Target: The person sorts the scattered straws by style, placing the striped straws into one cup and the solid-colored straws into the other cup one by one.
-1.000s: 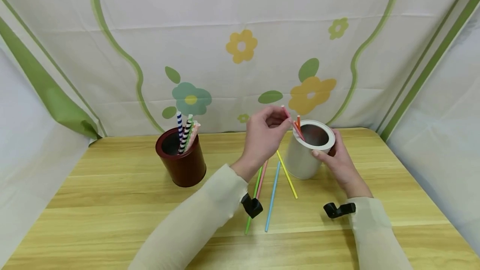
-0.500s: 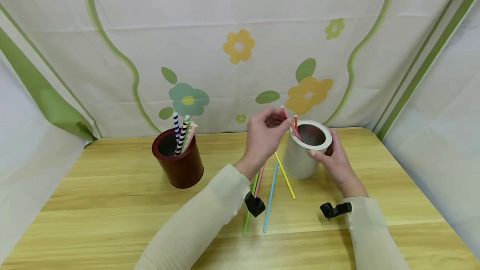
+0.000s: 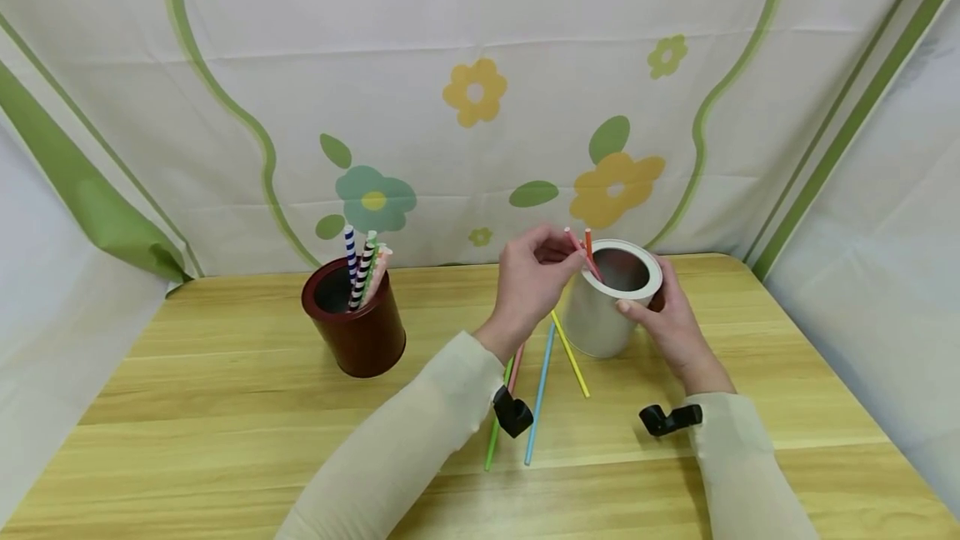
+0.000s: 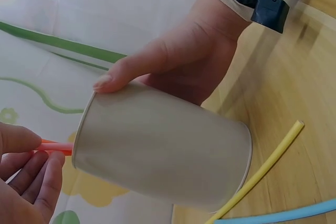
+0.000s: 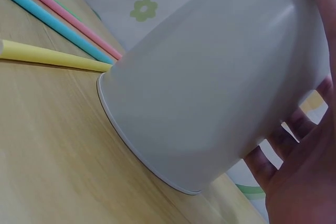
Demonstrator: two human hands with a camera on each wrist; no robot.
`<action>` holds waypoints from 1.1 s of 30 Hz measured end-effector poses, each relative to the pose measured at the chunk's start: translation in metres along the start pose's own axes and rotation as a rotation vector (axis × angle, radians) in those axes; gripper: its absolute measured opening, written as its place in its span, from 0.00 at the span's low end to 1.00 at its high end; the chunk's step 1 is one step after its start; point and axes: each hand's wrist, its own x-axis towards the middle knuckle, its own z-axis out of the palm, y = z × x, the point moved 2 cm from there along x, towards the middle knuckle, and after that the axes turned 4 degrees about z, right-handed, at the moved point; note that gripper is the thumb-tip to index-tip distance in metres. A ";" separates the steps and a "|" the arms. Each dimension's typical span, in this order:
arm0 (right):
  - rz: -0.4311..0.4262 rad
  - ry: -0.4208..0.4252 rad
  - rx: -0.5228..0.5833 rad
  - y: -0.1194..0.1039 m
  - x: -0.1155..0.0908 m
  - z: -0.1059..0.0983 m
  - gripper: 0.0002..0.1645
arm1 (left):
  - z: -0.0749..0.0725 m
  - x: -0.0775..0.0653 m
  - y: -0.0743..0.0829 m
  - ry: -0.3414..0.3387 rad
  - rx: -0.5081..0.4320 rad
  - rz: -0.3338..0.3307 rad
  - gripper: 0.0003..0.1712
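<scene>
My left hand (image 3: 534,282) pinches a pink straw (image 3: 593,268) between thumb and fingers, over the left side of the white can (image 3: 600,325). The straw slants, its lower end inside the rim. An orange-red straw (image 3: 588,237) stands in the same can, right beside it. My right hand (image 3: 681,332) grips the can from the right, thumb near the rim, fingers behind the wall. In the left wrist view, thumb and fingertips close on the pink straw (image 4: 59,146) just outside the can's mouth. The right wrist view has the can's base edge (image 5: 137,157) near the tabletop.
Loose yellow (image 3: 572,357), blue (image 3: 539,398), green (image 3: 492,444) and pink (image 3: 517,367) straws lie on the wooden table (image 3: 225,440), in front of the can. A dark red can (image 3: 363,344) with several patterned straws stands at left. A flowered curtain (image 3: 420,107) hangs behind.
My left hand has lowered the pink straw slightly, so its upper end sits lower and deeper toward the can. The right hand keeps its grip; the head view has shifted a little.
</scene>
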 end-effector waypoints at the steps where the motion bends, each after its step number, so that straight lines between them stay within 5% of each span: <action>1: 0.004 -0.001 -0.001 0.000 0.000 0.000 0.40 | 0.000 0.000 -0.001 0.001 0.003 0.001 0.05; 33: 0.025 -0.011 -0.028 -0.005 -0.001 0.001 0.40 | 0.001 -0.004 -0.007 0.015 -0.019 -0.057 0.06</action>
